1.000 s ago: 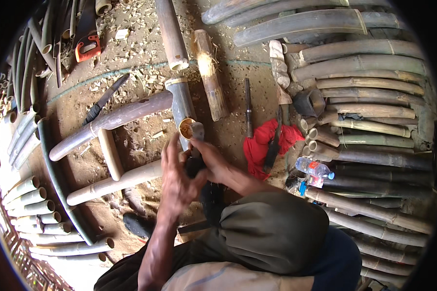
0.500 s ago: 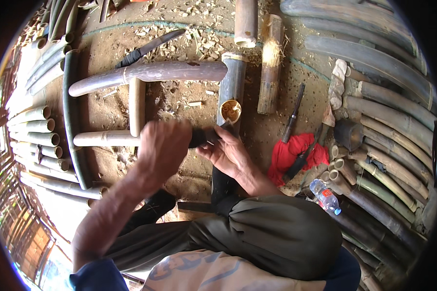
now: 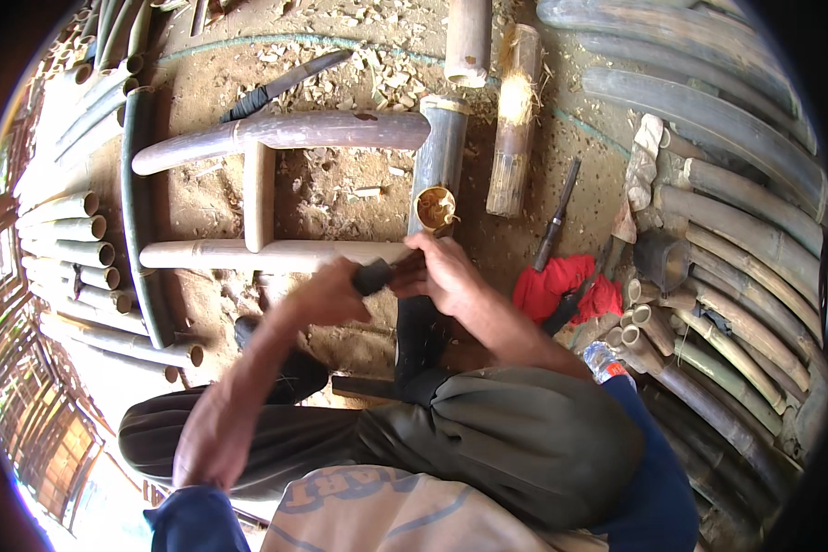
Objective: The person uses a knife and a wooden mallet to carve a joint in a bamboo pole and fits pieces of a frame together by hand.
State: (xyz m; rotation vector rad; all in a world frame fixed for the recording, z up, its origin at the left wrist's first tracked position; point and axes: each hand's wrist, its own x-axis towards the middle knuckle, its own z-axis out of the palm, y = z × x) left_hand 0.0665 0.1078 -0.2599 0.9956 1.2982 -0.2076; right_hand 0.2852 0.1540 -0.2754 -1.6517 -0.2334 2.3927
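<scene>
My left hand (image 3: 327, 294) is closed around the black handle (image 3: 372, 277) of a short knife. My right hand (image 3: 446, 276) pinches the knife's dark blade end, most of which its fingers hide. Both hands are over the right end of a pale bamboo rail (image 3: 276, 256). Just beyond my right hand, an upright dark bamboo post (image 3: 440, 152) has a round opening (image 3: 435, 210) with pale fibres in it. A purplish bamboo rail (image 3: 331, 132) meets the post farther up, and a short crosspiece (image 3: 258, 198) joins the two rails.
A long black-handled knife (image 3: 285, 85) lies among wood chips. To the right are a frayed bamboo piece (image 3: 515, 129), a chisel-like tool (image 3: 557, 216), a red cloth (image 3: 561, 285) and a plastic bottle (image 3: 604, 361). Bamboo poles (image 3: 727, 276) are stacked along both sides.
My left hand has dropped lower and nearer my body, tilting the knife's handle. My right hand has shifted slightly right, still at the blade. The pale rail's right end is more exposed.
</scene>
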